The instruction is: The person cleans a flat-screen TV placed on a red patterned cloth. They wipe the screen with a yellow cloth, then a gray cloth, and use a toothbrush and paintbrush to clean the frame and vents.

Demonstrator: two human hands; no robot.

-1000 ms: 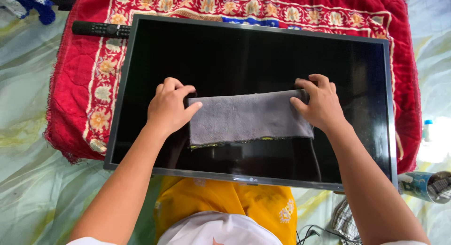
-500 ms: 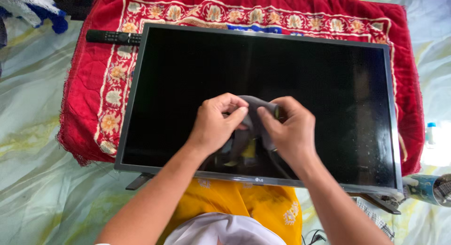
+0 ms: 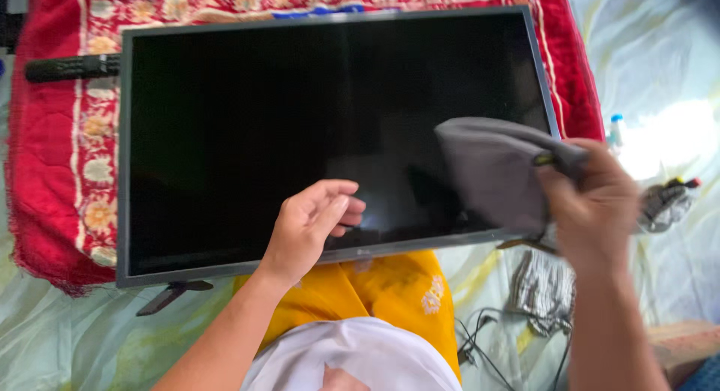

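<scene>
Nearest the camera: white garment [image 3: 352, 361] and yellow cloth [image 3: 382, 290] at the lap, with dark cables [image 3: 487, 346] and a checked fabric [image 3: 544, 290] on the pale sheet [image 3: 67, 338] to the right. Left hand [image 3: 311, 226] open, fingers loosely curled, hovering over the lower edge of the flat television [image 3: 300, 121], holding nothing. Right hand [image 3: 592, 203] closed on one end of the grey cloth [image 3: 491, 169], blurred; cloth draped leftward from the grip, lifted over the screen's lower right corner. Television lying face up on a red patterned rug [image 3: 45, 173]. Farther off, black remote control [image 3: 71, 67] at the screen's upper left; small bottle [image 3: 616, 132] at far right.
</scene>
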